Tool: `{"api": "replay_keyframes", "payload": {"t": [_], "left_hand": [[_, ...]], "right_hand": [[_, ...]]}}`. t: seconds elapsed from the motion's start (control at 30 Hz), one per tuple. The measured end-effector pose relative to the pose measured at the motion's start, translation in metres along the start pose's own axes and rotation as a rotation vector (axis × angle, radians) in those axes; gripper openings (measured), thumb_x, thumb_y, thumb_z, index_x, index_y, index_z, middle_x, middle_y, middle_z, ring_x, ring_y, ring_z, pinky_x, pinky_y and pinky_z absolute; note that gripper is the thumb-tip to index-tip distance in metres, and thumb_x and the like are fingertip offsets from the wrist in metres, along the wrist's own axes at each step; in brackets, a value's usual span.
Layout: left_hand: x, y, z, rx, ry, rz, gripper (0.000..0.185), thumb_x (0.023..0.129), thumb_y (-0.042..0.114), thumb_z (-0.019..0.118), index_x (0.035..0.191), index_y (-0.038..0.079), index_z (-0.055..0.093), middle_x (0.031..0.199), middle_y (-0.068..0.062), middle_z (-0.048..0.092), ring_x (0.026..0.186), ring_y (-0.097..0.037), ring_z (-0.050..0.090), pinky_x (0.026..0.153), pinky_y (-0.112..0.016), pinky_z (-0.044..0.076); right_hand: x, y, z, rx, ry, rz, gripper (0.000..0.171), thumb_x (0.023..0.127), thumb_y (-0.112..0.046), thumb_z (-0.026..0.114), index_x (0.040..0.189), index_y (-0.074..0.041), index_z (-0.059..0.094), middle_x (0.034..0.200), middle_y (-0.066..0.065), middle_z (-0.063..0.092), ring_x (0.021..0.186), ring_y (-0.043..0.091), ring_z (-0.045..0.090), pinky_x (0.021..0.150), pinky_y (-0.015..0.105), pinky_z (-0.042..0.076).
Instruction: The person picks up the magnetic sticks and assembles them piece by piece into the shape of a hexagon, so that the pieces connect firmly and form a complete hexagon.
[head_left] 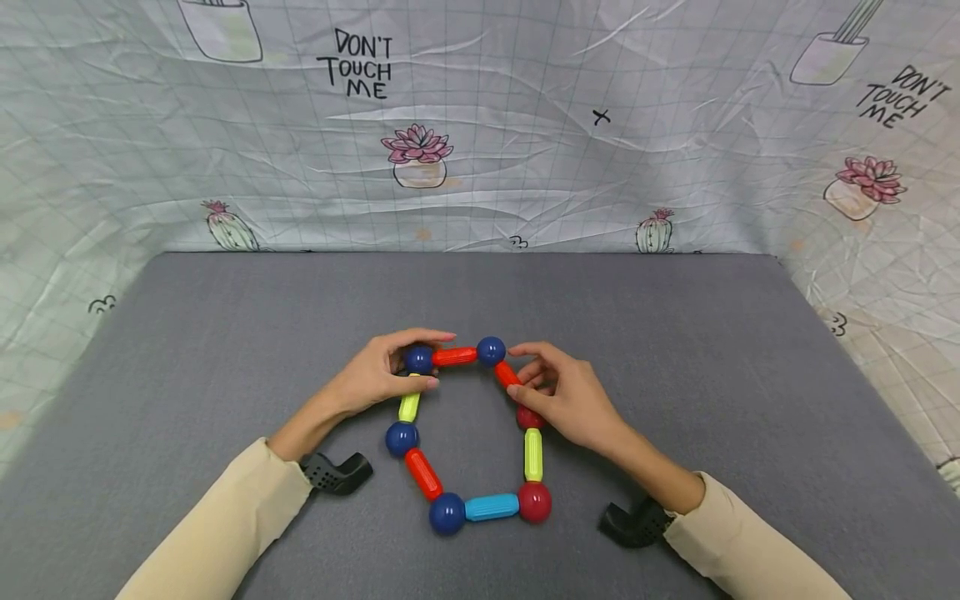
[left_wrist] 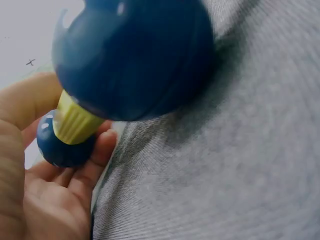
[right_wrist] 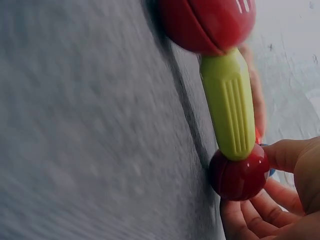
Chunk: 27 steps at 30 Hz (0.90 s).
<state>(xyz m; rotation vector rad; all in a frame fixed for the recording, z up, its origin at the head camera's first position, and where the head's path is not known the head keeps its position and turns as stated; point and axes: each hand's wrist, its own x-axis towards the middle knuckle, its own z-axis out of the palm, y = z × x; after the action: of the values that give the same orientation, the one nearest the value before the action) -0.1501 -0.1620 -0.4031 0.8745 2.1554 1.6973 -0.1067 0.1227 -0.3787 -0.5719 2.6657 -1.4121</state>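
A closed ring of coloured toy balls and ribbed rods lies on the grey table. My left hand [head_left: 372, 369] curls round the blue ball [head_left: 419, 360] at the ring's far left corner. Its thumb crosses the yellow rod [left_wrist: 75, 120] below that ball. On the far right side, my right hand [head_left: 566, 392] holds the slanted red rod [head_left: 507, 374] where it meets a red ball [right_wrist: 240, 172]. The right thumb lies over this joint, and the index finger reaches toward the far blue ball [head_left: 491, 351]. Part of the red ball is hidden by the hand in the head view.
Nearer me, the ring runs through a light blue rod [head_left: 492, 507], a near blue ball [head_left: 447, 513] and a near red ball [head_left: 535, 502]. Black wrist mounts sit beside both sleeves. A printed cloth [head_left: 510, 183] hangs behind the grey table [head_left: 225, 333].
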Motion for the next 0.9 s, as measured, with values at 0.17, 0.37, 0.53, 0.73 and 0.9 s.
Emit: {"api": "replay_keyframes", "payload": {"t": [0.17, 0.37, 0.53, 0.73, 0.9], "left_hand": [[0.002, -0.002, 0.003, -0.050, 0.080, 0.052, 0.070, 0.080, -0.004, 0.074, 0.142, 0.003, 0.041, 0.138, -0.021, 0.041, 0.125, -0.028, 0.043, 0.099, -0.023, 0.039], [0.005, 0.002, 0.013, -0.081, 0.168, 0.033, 0.078, 0.077, -0.009, 0.074, 0.145, 0.001, 0.036, 0.137, -0.022, 0.035, 0.124, -0.028, 0.040, 0.100, -0.029, 0.039], [0.004, 0.005, 0.018, 0.105, 0.246, -0.037, 0.068, 0.080, 0.002, 0.077, 0.140, 0.007, 0.046, 0.130, -0.013, 0.044, 0.116, -0.023, 0.044, 0.099, -0.042, 0.039], [0.003, 0.006, 0.020, 0.279, 0.270, -0.056, 0.064, 0.079, 0.005, 0.076, 0.137, 0.009, 0.050, 0.125, -0.010, 0.047, 0.105, -0.022, 0.047, 0.086, -0.040, 0.041], [0.004, 0.009, 0.023, 0.354, 0.253, -0.092, 0.064, 0.080, 0.009, 0.074, 0.139, 0.011, 0.048, 0.126, -0.010, 0.045, 0.110, -0.025, 0.045, 0.090, -0.044, 0.037]], "right_hand": [[0.009, 0.008, -0.004, 0.000, 0.057, 0.007, 0.042, 0.085, -0.010, 0.073, 0.125, -0.009, 0.059, 0.089, 0.001, 0.067, 0.077, 0.012, 0.065, 0.061, 0.029, 0.051], [0.019, 0.012, -0.007, -0.009, 0.126, 0.027, 0.040, 0.085, -0.011, 0.074, 0.122, -0.009, 0.061, 0.087, 0.002, 0.067, 0.078, 0.014, 0.065, 0.059, 0.032, 0.050], [0.030, 0.015, -0.007, -0.070, 0.134, 0.029, 0.034, 0.085, -0.012, 0.074, 0.117, -0.010, 0.064, 0.088, 0.003, 0.068, 0.077, 0.014, 0.065, 0.060, 0.031, 0.051], [0.042, 0.016, -0.007, -0.143, 0.114, -0.019, 0.028, 0.085, -0.010, 0.074, 0.112, -0.008, 0.067, 0.088, 0.005, 0.069, 0.075, 0.016, 0.064, 0.064, 0.032, 0.053], [0.046, 0.017, -0.011, -0.169, 0.065, -0.025, 0.025, 0.086, -0.010, 0.073, 0.111, -0.007, 0.067, 0.089, 0.005, 0.068, 0.075, 0.016, 0.063, 0.060, 0.030, 0.051]]}}
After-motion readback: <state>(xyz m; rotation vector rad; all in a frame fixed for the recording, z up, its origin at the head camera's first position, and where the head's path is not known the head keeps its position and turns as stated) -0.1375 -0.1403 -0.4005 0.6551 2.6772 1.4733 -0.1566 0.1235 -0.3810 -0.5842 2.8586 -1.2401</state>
